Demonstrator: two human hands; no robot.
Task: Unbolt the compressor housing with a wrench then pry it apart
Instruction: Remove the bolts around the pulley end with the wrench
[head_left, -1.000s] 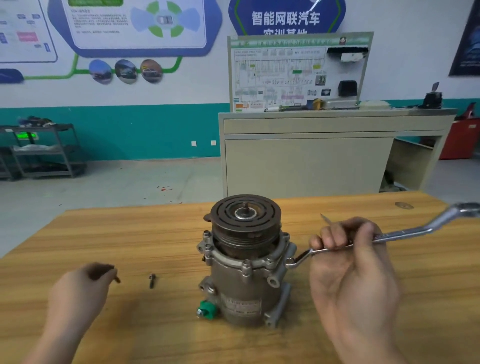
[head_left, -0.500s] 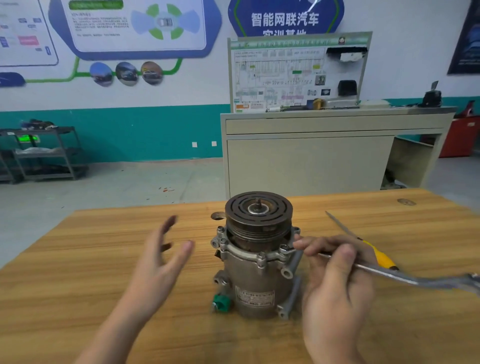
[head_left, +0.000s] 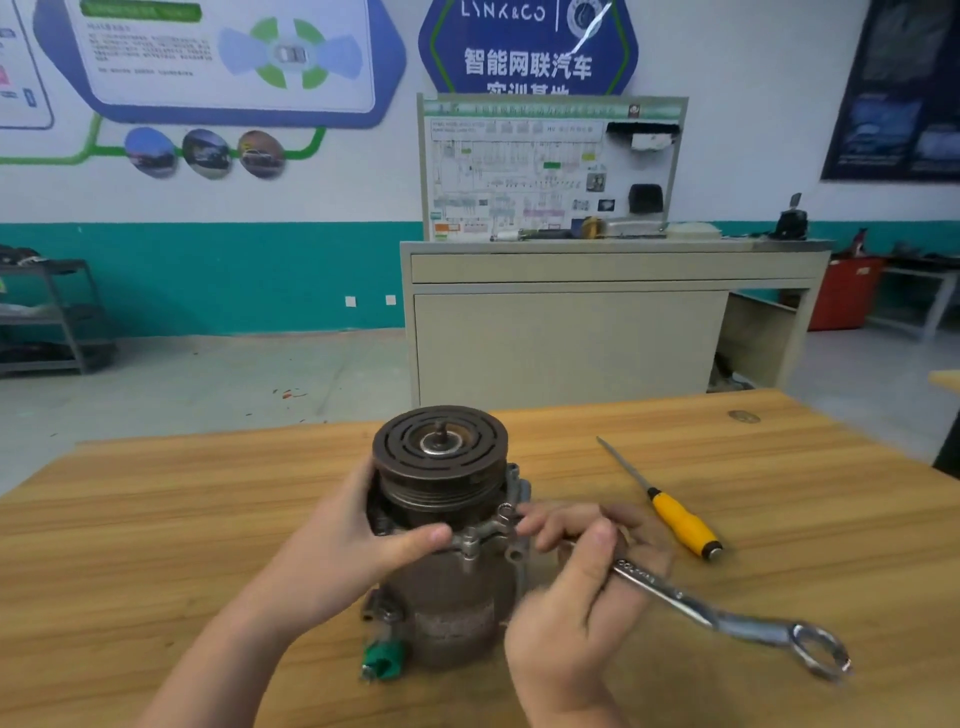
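The compressor (head_left: 447, 545) stood upright near the middle of the tabletop (head_left: 156, 519), a little toward the near edge, with its dark pulley (head_left: 440, 451) on top and a green cap (head_left: 384, 659) at its foot. The housing looked still closed: the flange under the pulley sat flat on the body, and I could see no gap there. At least one bolt (head_left: 470, 545) remained in the flange at the front, so the unbolting seemed only partly done and the prying not yet begun.

The left hand (head_left: 343, 545) gripped the compressor at the flange, thumb across the front and fingers curled round the left side under the pulley. The right hand (head_left: 576, 582) held the wrench (head_left: 727, 613) by its shaft, fingers closed around it. The fingertips reached a bolt ear on the right side of the flange. The free ring end pointed toward the near right corner.

A screwdriver (head_left: 680, 525) with a yellow handle lay on the tabletop just beyond the right hand, untouched; I judged it was for prying.
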